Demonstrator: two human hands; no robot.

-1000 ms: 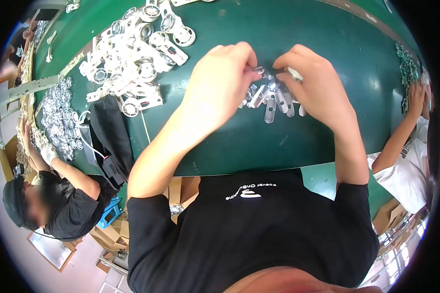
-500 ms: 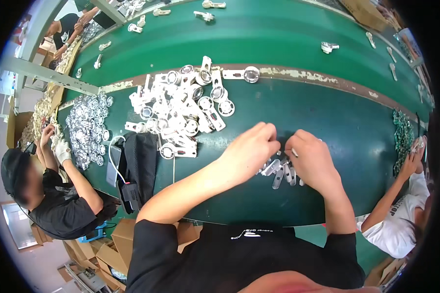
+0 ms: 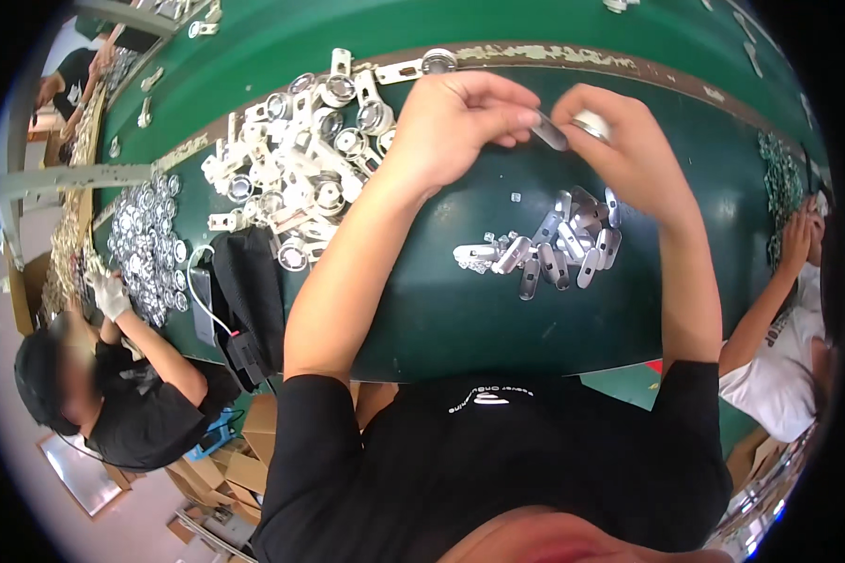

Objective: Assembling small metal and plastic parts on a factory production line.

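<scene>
My left hand (image 3: 446,136) pinches one end of a small grey oblong plate (image 3: 550,133) between thumb and fingers. At the plate's other end is my right hand (image 3: 634,155), its fingers curled round a white part with a rounded end (image 3: 591,125); the rest of that part is hidden in the hand. Below both hands, a loose pile of similar shiny oblong plates (image 3: 530,274) lies on the dark green table. Tiny clear pieces (image 3: 477,266) are heaped at the pile's left edge, and a single clear piece (image 3: 516,197) lies apart above it.
White handled parts with round ends (image 3: 291,169) are heaped left of my left hand. Beyond them runs a green conveyor (image 3: 347,33) behind a worn rail. A black bag (image 3: 246,305), clear round parts (image 3: 145,239) and a gloved co-worker (image 3: 141,403) are left; another person (image 3: 775,375) works right.
Both hands have moved up and away from the plate pile, which now shows fully. The oblong plate and white part have come into view at the hands. The whole view has shifted.
</scene>
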